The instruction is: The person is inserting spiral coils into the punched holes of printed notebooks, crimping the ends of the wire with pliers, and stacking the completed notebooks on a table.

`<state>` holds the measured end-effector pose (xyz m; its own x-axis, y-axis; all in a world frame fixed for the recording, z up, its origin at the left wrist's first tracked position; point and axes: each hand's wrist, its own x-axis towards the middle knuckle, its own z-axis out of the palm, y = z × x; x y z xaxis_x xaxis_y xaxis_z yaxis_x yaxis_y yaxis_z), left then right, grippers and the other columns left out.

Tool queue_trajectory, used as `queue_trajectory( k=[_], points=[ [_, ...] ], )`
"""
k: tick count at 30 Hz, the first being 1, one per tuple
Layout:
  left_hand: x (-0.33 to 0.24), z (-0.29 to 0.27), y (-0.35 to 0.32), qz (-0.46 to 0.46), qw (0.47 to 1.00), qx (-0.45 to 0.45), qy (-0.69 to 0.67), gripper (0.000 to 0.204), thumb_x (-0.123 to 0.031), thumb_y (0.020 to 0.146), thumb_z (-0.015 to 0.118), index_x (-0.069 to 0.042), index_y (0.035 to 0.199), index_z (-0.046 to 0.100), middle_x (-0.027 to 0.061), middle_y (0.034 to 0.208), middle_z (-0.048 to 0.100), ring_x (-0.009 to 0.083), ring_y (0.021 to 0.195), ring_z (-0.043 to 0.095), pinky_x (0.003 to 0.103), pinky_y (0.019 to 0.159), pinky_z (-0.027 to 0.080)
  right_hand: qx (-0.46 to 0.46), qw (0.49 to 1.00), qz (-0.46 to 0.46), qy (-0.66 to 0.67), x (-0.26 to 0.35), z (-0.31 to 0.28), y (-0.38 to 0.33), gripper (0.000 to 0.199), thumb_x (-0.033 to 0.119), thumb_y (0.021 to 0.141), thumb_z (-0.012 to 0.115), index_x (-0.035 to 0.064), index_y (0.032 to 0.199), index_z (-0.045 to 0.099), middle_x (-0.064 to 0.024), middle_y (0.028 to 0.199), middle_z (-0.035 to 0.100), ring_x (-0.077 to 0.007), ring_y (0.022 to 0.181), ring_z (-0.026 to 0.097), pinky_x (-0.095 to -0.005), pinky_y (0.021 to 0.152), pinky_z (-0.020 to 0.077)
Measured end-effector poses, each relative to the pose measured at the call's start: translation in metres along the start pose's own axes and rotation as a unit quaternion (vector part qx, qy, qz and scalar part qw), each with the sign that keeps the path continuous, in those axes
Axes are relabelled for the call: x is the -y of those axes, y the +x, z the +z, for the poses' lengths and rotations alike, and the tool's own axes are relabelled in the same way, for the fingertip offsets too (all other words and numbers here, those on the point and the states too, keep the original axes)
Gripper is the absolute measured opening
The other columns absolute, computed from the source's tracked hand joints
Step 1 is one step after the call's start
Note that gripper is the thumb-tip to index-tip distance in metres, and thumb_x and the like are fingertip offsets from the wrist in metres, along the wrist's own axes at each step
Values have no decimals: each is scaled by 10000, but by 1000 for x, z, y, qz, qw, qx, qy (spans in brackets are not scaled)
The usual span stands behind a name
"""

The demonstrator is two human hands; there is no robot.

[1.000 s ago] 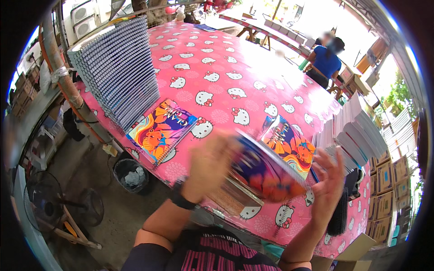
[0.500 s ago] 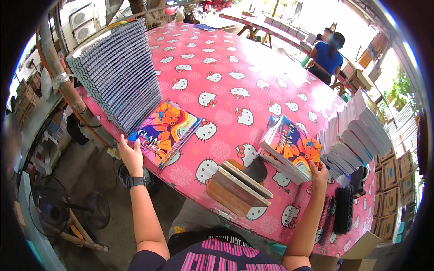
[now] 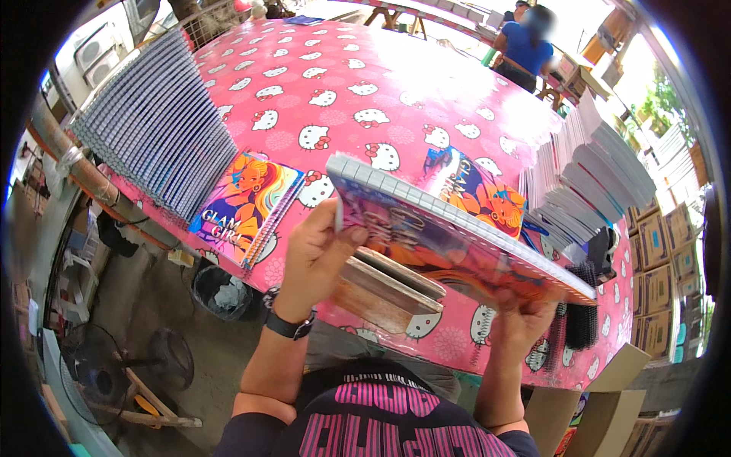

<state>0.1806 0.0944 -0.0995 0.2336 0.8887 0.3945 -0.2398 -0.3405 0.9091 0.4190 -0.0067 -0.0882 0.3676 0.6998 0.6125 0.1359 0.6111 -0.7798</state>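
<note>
Now, both hands up | your left hand [image 3: 316,251] pinches the notebook [image 3: 449,236] at 9 o'clock, right hand [image 3: 525,324] clasps its 5 o'clock corner | held tilted above the pink table [image 3: 396,84] | keep it level, spiral edge away.

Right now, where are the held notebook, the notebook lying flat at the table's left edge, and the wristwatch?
Held notebook [image 3: 449,236]: head view, middle of its cover.
Flat notebook [image 3: 245,204]: head view, centre of its colourful cover.
Wristwatch [image 3: 288,325]: head view, black strap on the left wrist.
</note>
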Motion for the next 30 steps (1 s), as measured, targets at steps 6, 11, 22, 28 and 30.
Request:
queue_trajectory(
  k=[6,11,22,28,30],
  points=[
    [11,-28,-9,-35,997,36,65,238,-93,890,612,5,1105,584,37,946,650,59,855,537,225,745,438,56,983,172,-29,-12,-4,-31,429,-40,769,711,-37,1151,515,-109,1051,628,-144,914,616,-272,788,500],
    [14,-26,-12,-7,999,-10,47,218,-110,891,619,-13,1084,587,7,909,630,50,821,522,216,710,425,30,989,142,-8,-17,7,-22,368,-9,764,732,-38,1092,568,-103,958,670,-152,859,636,-289,757,507],
    [29,-33,-7,-39,983,-96,154,180,-164,910,574,0,975,535,22,866,518,120,823,477,274,745,410,145,962,94,-213,-37,-6,-17,452,187,768,760,14,1139,568,-155,955,650,-214,799,644,-310,686,509],
    [25,-26,0,10,979,-76,191,275,-220,942,507,8,1093,535,36,944,573,132,849,515,277,775,420,131,984,87,-85,-32,-10,-26,389,178,797,735,16,1093,542,-70,951,579,-167,940,575,-302,830,455],
    [22,-16,0,3,980,-94,175,281,-235,940,499,4,1083,542,48,954,574,141,863,521,285,785,424,111,983,145,31,-26,-6,-26,400,227,823,716,31,1110,518,-58,1018,566,-161,1039,555,-300,889,435]
  ],
)
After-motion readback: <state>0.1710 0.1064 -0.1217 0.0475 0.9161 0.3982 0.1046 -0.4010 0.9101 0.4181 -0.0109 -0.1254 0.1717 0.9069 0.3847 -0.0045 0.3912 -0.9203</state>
